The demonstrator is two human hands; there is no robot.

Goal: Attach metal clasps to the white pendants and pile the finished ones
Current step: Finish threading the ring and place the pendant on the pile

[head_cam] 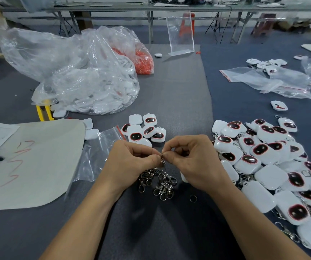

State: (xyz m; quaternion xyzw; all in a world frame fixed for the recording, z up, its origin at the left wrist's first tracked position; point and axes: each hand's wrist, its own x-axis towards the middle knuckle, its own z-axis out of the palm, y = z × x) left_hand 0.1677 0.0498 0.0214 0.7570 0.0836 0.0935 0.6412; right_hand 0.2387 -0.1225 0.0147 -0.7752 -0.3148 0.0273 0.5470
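Clasp (162,160) of metal hangs pinched between the fingertips of my left hand (132,158) and my right hand (192,156), which meet above the grey table (179,91). Just below lies a heap of loose clasps (158,182). Behind my hands sits a small cluster of white pendants (143,128). The finished pile (263,158) spreads to my right, and a big plastic bag (79,72) lies far left.

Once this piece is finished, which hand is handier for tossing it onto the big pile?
Probably the right hand: the big pile lies right beside it, while the left hand would have to cross over. Both hands pinch one metal clasp.
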